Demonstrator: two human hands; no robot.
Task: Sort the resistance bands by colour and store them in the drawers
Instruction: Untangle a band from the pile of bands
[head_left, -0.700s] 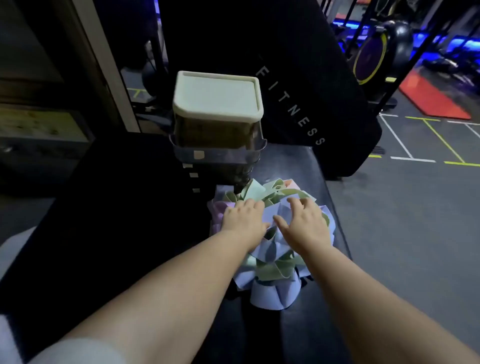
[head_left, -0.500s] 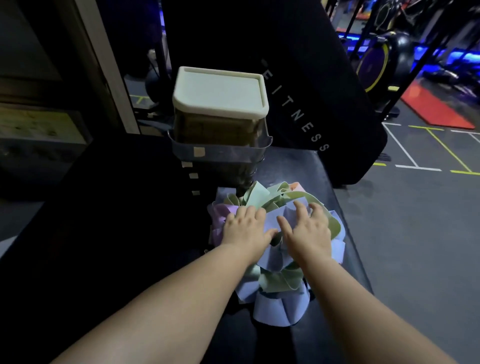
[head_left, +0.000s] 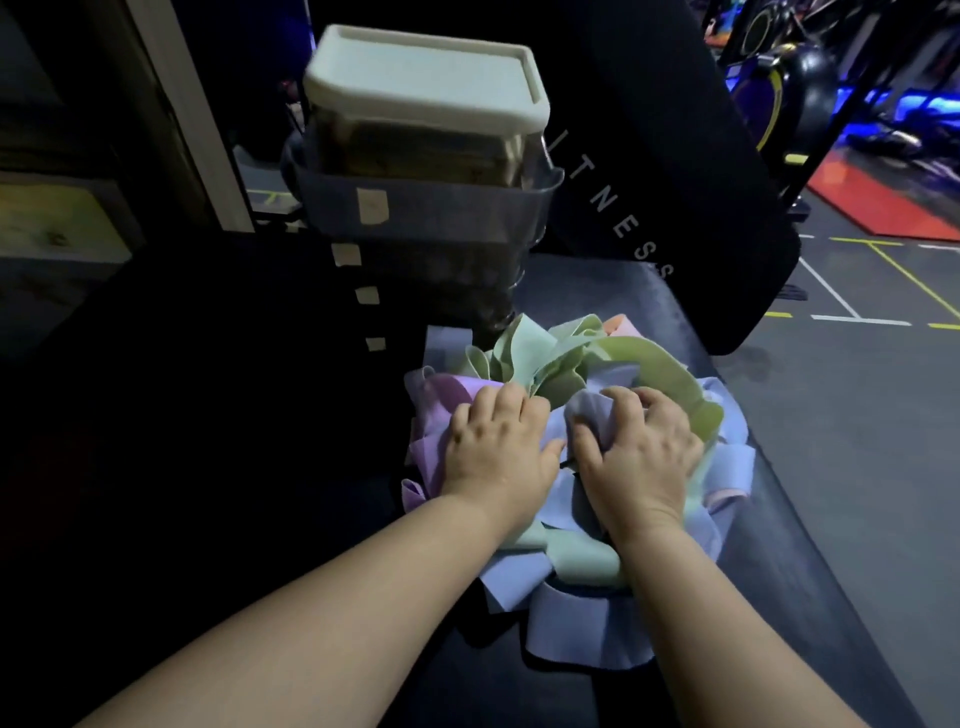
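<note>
Gym machines glow blue behind our dark padded bench. On it, just in front of the drawer tower, lies a heap of resistance bands. Our right hand bunches a blue band in bent fingers. Our left hand lies on the heap, fingers bent. We cannot tell if it holds one.

1. A moment ago the right hand lay flat on the pile of bands with its fingers straight. Now the fingers are curled and squeeze a fold of a blue band.
2. That blue band lay smooth under the hand before. Now it is bunched into a lump between the thumb and the fingers.
3. The person has leaned in closer. The drawers at the far edge of the bench now fill more of the view.
</note>
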